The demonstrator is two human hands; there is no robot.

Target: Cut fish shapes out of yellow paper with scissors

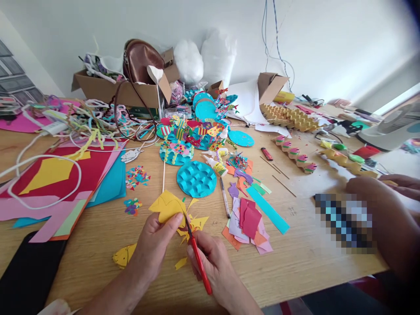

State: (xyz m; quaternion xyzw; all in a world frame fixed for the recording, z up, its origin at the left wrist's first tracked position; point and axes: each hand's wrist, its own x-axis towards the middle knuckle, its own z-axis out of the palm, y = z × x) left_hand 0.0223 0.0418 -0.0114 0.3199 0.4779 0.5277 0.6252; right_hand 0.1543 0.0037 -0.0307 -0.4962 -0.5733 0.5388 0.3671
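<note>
My left hand (156, 245) pinches a piece of yellow paper (167, 204) with a drawn outline on it. In my right hand (213, 262) is a pair of red-handled scissors (198, 258), its dark blades at the paper's right edge. Yellow paper scraps (198, 222) lie on the table just behind the blades. A yellow paper fish (124, 255) rests beside my left forearm, partly covered by it. Beyond the held paper lies a round blue disc (196, 178) covered with curled paper strips.
Coloured paper sheets (101, 175) and a black phone-like slab (33, 267) lie left. Paper pieces (251, 218), a pen (225, 197) and a glue bottle (216, 167) are right of centre. Another person's arm (377, 210) reaches in from the right. Boxes (131, 94) stand behind.
</note>
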